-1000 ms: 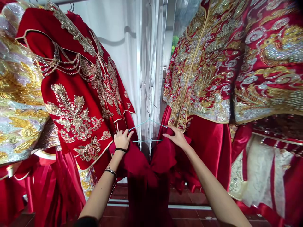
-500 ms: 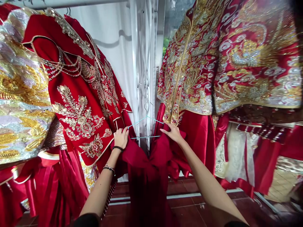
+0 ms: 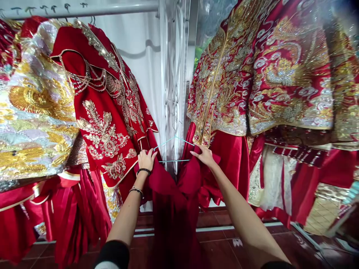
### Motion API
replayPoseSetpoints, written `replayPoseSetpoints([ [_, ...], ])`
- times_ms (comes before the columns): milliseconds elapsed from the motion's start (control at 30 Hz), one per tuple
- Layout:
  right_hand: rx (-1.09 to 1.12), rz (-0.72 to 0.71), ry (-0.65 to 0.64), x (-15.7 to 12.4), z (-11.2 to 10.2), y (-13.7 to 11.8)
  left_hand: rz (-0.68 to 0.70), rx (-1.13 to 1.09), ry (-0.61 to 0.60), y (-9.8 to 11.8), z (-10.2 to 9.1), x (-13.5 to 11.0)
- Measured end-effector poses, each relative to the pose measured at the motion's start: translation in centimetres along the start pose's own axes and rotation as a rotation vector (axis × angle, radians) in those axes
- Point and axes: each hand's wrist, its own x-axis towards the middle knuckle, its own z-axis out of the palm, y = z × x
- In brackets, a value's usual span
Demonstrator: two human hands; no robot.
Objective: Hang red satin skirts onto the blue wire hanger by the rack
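A dark red dress point(image 3: 175, 209) with a deep V neckline hangs in front of me on a thin pale-blue wire hanger point(image 3: 174, 161). My left hand point(image 3: 146, 161) is closed on the dress's left shoulder, at that end of the hanger. On the other shoulder, my right hand point(image 3: 206, 155) pinches the cloth and the hanger's right end. The hanger's hook points up, held by nothing I can see. Beside my left hand hangs a red jacket point(image 3: 98, 97) with gold embroidery and bead strands. Close behind my right hand is a red jacket point(image 3: 221, 86) thick with gold beadwork.
A metal rail point(image 3: 112, 9) with several hooks runs along the upper left. A white metal post point(image 3: 171, 74) stands at the centre, next to a white curtain point(image 3: 140, 67). More embroidered garments point(image 3: 291, 71) hang at the right. Below are dark red floor tiles point(image 3: 215, 254) and a low metal bar point(image 3: 218, 228).
The view has turned slightly left, so the left garments sit further right and more of the hook rail shows. Both hands keep hold of the dress and hanger, nearly in place.
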Motion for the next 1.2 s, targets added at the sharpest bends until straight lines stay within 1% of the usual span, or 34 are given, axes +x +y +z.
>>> replayPoseSetpoints([
  [100,-0.014,0.024,-0.023,0.1,-0.2,-0.1,-0.019,-0.008,-0.009,0.4,-0.3,-0.1],
  [267,-0.050,0.041,-0.083,0.2,-0.9,-0.2,-0.031,-0.018,-0.134,1.0,-1.3,-0.3],
  [433,-0.076,0.069,-0.106,-0.2,-1.3,-0.3,-0.051,0.024,-0.180,1.3,-2.0,-0.6],
  [600,-0.092,0.074,-0.155,-0.1,-1.7,-0.6,-0.062,0.040,-0.181,1.4,-1.8,-0.6],
  [700,-0.088,0.074,-0.171,0.2,-1.5,-0.5,-0.067,0.040,-0.178,1.4,-1.6,-0.5],
  [933,-0.061,0.071,-0.129,0.9,-0.3,-0.1,-0.051,0.061,-0.114,1.4,-1.1,-0.5],
  [1200,-0.049,0.052,-0.086,0.5,-0.5,-0.2,-0.059,0.083,-0.022,1.8,-0.5,-0.9],
])
